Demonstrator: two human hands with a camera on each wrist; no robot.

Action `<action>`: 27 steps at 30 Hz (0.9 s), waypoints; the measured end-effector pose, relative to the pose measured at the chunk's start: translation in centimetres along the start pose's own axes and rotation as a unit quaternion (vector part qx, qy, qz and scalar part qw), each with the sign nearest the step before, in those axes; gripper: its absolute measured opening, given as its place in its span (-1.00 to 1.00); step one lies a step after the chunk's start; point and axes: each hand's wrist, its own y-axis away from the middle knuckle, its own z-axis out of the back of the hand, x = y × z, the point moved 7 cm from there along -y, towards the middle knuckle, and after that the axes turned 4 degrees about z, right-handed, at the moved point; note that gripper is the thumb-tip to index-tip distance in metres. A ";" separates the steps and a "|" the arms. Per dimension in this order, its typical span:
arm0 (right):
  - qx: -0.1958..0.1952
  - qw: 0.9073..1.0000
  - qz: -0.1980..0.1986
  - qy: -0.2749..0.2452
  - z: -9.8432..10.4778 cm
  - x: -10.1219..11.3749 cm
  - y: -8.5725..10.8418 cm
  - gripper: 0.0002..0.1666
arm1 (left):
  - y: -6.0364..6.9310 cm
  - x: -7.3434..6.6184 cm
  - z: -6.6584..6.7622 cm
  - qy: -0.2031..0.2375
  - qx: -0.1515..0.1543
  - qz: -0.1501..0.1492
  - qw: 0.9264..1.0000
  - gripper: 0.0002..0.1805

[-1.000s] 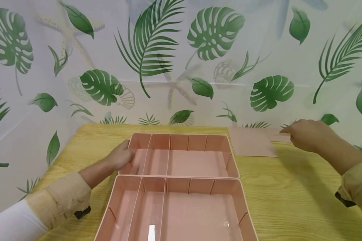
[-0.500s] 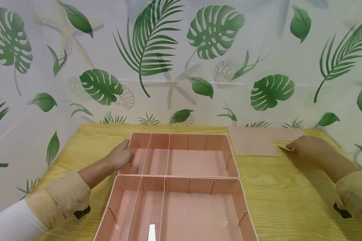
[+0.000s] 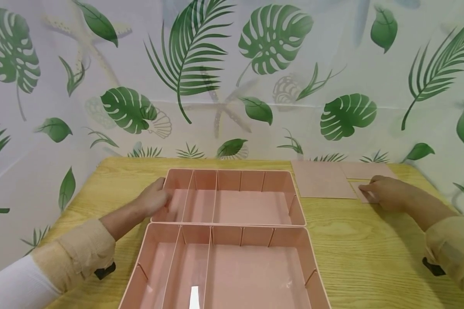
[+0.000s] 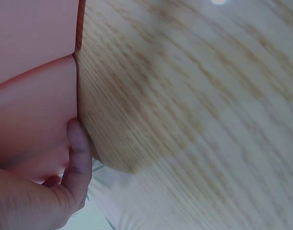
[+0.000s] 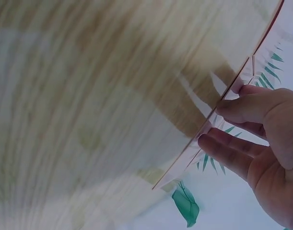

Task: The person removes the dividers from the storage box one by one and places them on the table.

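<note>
Two pink divided trays lie one behind the other. My left hand (image 3: 152, 199) grips the left wall of the back tray (image 3: 251, 202); in the left wrist view the hand (image 4: 50, 191) has fingers curled at the wall of the pink tray (image 4: 36, 115). At the right, my right hand (image 3: 394, 193) holds a small pink panel (image 3: 366, 197) low against the table. The right wrist view shows the thumb and fingers of that hand (image 5: 261, 134) at the edge of the thin panel. The front tray (image 3: 255, 274) stands nearer me, untouched.
A larger pink sheet (image 3: 325, 180) lies on the wooden table (image 3: 355, 257) right of the back tray, with a narrower pink strip (image 3: 367, 170) beside it at the back edge. A leaf-patterned cloth (image 3: 224, 86) hangs behind the table.
My right hand has come down and nearer from the strip at the back, and the small panel has turned from tilted to about flat. My left hand keeps its grip.
</note>
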 end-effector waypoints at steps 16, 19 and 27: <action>0.032 0.998 -0.053 -0.009 -0.2 -0.3 -0.5 -0.57 | -0.2 0.2 0.0 -0.011 0.003 0.006 1.000 -0.48; 0.022 0.997 -0.067 -0.023 0.1 -0.2 -0.5 -0.54 | -0.2 0.2 -0.1 -0.012 0.005 0.007 1.000 -0.45; -0.046 0.999 0.007 -0.026 1.6 1.6 -1.7 -0.52 | 0.0 0.2 0.0 -0.009 0.007 0.012 1.000 -0.46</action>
